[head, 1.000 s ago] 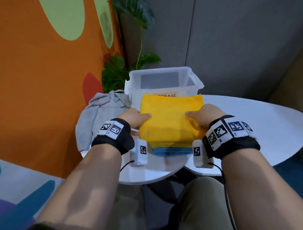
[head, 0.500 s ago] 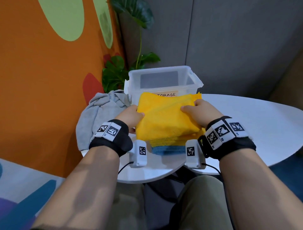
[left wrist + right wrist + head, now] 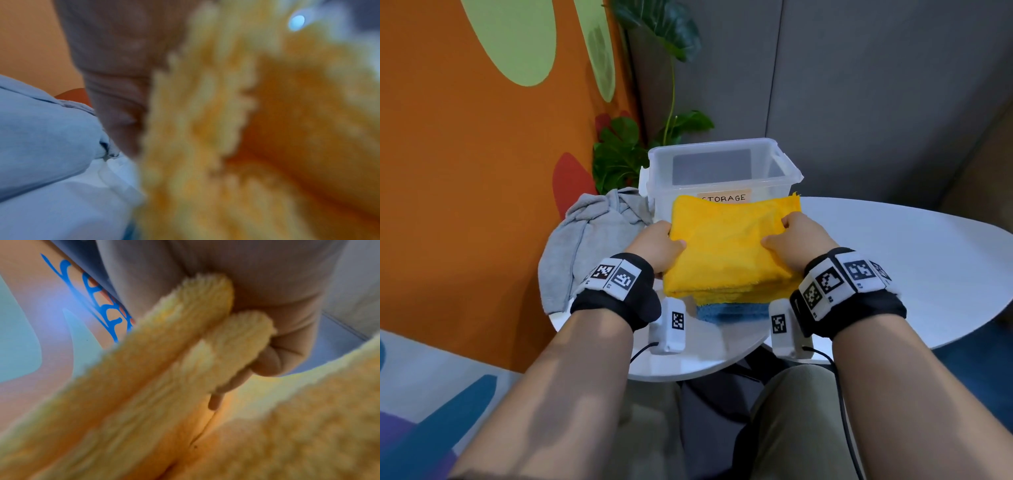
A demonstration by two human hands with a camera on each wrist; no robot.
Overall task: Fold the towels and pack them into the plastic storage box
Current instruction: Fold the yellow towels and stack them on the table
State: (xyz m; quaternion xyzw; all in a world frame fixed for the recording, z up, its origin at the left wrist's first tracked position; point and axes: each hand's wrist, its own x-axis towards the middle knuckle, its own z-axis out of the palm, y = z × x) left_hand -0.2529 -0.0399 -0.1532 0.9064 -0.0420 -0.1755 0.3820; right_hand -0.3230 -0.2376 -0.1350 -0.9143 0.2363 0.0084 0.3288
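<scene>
Both grips are closed on the folded yellow towel (image 3: 726,246): from the head view my left hand (image 3: 657,248) pinches its left edge, thumb on top, and my right hand (image 3: 796,240) pinches the right edge the same way; the towel's far edge is tilted up in front of the plastic storage box (image 3: 722,171), partly covering its "STORAGE" label (image 3: 724,197); beneath lie more yellow layers and a blue towel (image 3: 729,313), stacked on the white round desk (image 3: 893,260); a crumpled grey cloth (image 3: 589,240) hangs over the desk's left rim, touching the box; the box stands open-topped at the far edge, against a leafy plant (image 3: 619,154), an orange wall to the left and grey panels behind; the desk's right side lies bare.

Left wrist view: blurred; my fingers (image 3: 115,81) press against the towel's fringed edge (image 3: 195,113), the grey cloth (image 3: 45,133) beside them.

Right wrist view: my fingers (image 3: 273,344) curl round two folded yellow layers (image 3: 185,337); the label's blue lettering (image 3: 94,301) shows just behind.
</scene>
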